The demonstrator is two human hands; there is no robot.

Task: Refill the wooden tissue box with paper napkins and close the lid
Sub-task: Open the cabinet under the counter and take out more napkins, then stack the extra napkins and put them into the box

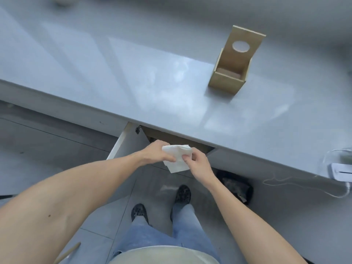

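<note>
Two hands: both meet below the near edge of the worktop, in front of the open drawer, and both grip the same paper napkins.
Worktop (95, 60): a large pale grey glossy surface; it crosses the view from the near left to the far right and carries the tissue box and some small things at the right edge.
Floor (38, 141): grey tiles, seen at the left and between the arms.
Person: stands close to the worktop, with bare forearms, light blue jeans and dark shoes (182, 194).
Drawer (131, 143): pulled open under the worktop edge, white side wall at the left, dark inside; what it holds I cannot tell.
Wooden tissue box (226, 82): stands upright on the far right part of the worktop, well apart from the hands; inside it looks empty down to the brown bottom.
Lid (243, 44): raised open at the back of the box, with a round hole in it.
Left hand (158, 152): fingers closed on the left side of the napkins.
Right hand (198, 161): fingers pinch the right side of the napkins.
Paper napkins (176, 161): a small white folded bundle, held in the air between the hands.
White device (341, 171): at the right edge, with a thin white cable (285, 180) near it.
</note>
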